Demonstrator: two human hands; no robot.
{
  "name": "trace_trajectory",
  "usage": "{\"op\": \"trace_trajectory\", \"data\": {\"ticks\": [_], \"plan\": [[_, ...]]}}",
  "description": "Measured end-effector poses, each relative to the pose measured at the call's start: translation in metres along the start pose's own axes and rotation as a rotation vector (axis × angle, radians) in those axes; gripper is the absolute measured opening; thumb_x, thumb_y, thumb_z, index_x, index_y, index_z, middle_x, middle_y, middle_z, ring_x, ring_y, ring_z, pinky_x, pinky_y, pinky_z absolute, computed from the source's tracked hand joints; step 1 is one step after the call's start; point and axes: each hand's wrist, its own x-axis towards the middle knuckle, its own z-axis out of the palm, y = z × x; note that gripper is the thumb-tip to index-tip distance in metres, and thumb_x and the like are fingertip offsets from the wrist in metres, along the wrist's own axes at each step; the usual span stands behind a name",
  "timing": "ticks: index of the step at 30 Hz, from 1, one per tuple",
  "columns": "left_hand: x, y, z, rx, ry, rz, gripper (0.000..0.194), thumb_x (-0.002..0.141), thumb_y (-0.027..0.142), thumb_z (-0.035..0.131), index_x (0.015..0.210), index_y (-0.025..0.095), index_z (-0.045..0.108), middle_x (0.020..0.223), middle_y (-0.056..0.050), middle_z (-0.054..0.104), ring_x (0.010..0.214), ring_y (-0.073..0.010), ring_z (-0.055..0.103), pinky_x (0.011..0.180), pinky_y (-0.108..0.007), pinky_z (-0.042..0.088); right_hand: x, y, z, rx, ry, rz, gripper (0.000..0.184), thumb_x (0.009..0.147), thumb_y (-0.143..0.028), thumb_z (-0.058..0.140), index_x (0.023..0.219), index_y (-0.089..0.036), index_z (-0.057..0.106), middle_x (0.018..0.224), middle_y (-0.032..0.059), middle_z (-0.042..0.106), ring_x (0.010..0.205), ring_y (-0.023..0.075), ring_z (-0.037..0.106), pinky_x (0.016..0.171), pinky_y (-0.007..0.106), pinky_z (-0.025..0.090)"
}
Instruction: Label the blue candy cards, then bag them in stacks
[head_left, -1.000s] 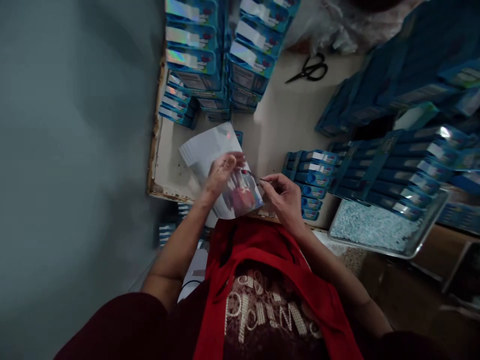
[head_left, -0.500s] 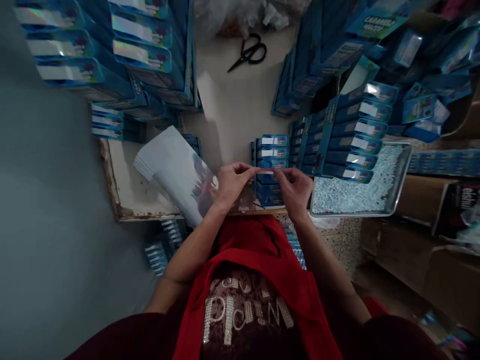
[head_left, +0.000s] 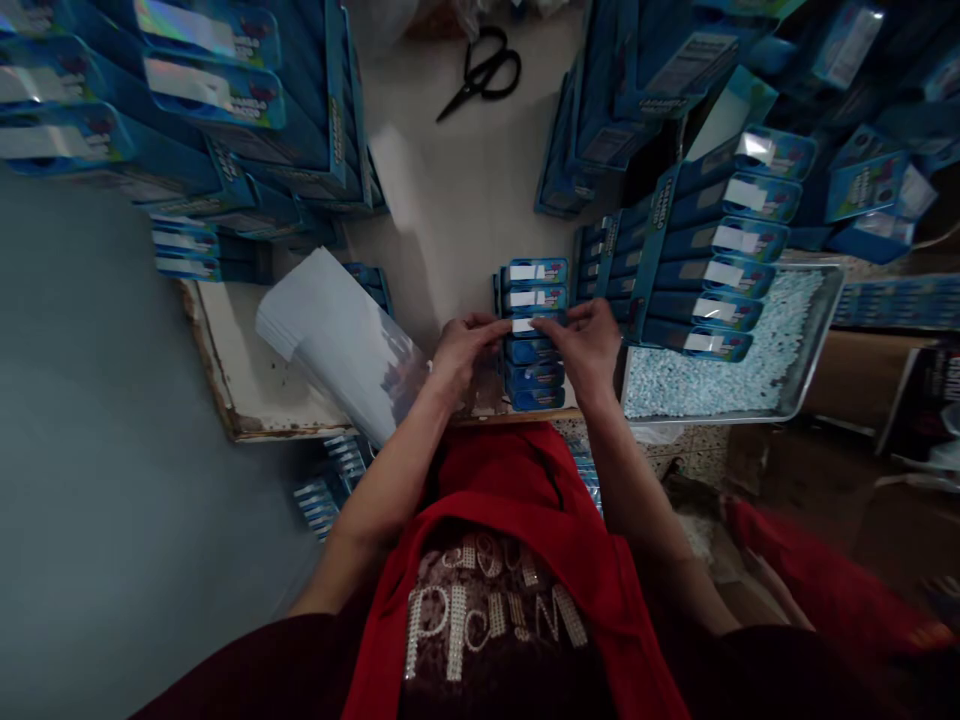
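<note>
In the middle of the head view, a row of blue candy boxes stands at the table's front edge. The two farthest boxes carry white strips on their ends, while the nearer ones show bare blue ends. A small white sticker lies across the end of the third box. My left hand pinches at its left end, thumb and forefinger together. At the right end, the fingertips of my right hand are closed on the sticker. To the left lies a stack of white sheets, its top partly glossy.
Black scissors lie farther back. Tall stacks of blue boxes rise at left, and more labelled boxes at right rest partly over a metal tray of pale blue pellets. A person's red garment shows blurred at lower right.
Both hands have brought the sticker from above the row onto the third box's end. The view has shifted slightly, and a person in red has come into view at lower right.
</note>
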Motion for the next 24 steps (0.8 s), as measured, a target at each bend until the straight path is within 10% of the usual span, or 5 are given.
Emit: {"op": "trace_trajectory", "data": {"ticks": [6,9,12,20,24], "plan": [[-0.013,-0.023,-0.005,0.159,0.317,0.373,0.028,0.085,0.038,0.084,0.098,0.022,0.066,0.085,0.001,0.070,0.081,-0.0160,0.068,0.075,-0.026,0.053,-0.007,-0.001,-0.019,0.318,-0.074,0.008,0.048,0.075,-0.056,0.092,0.077,-0.026,0.055,0.063,-0.0074,0.057,0.058,0.0132,0.053,0.053,0.027,0.039],[-0.054,-0.020,-0.011,0.258,0.166,0.617,0.034,0.091,0.051,0.080,0.107,0.022,0.076,0.100,-0.004,0.077,0.086,-0.0165,0.070,0.081,-0.028,0.055,-0.018,-0.011,-0.025,0.407,-0.081,-0.029,0.052,0.075,-0.060,0.093,0.076,-0.026,0.054,0.062,-0.0077,0.056,0.055,0.0112,0.051,0.050,0.026,0.038],[-0.085,-0.014,-0.006,0.245,-0.077,0.538,0.060,0.072,0.057,0.096,0.118,0.022,0.078,0.106,-0.006,0.081,0.072,-0.0145,0.068,0.069,-0.028,0.056,-0.027,-0.021,-0.026,0.446,-0.079,-0.044,0.052,0.074,-0.059,0.095,0.074,-0.026,0.054,0.060,-0.0082,0.054,0.053,0.0098,0.050,0.048,0.024,0.038],[-0.087,-0.004,-0.015,0.353,-0.071,0.373,0.042,0.086,0.062,0.083,0.077,0.022,0.076,0.058,0.001,0.066,0.055,-0.0140,0.059,0.055,-0.028,0.044,-0.041,-0.001,-0.033,0.567,-0.303,0.029,0.056,0.057,-0.047,0.104,0.091,-0.026,0.064,0.070,-0.0059,0.073,0.061,0.0158,0.068,0.058,0.029,0.056],[-0.077,0.006,-0.023,0.493,-0.052,0.333,0.034,0.089,0.052,0.082,0.076,0.022,0.074,0.060,0.001,0.066,0.058,-0.0154,0.061,0.058,-0.030,0.042,-0.046,0.015,-0.019,0.506,-0.130,0.010,0.041,0.066,-0.043,0.097,0.083,-0.025,0.065,0.069,-0.0046,0.072,0.063,0.0169,0.070,0.061,0.031,0.057]]}}
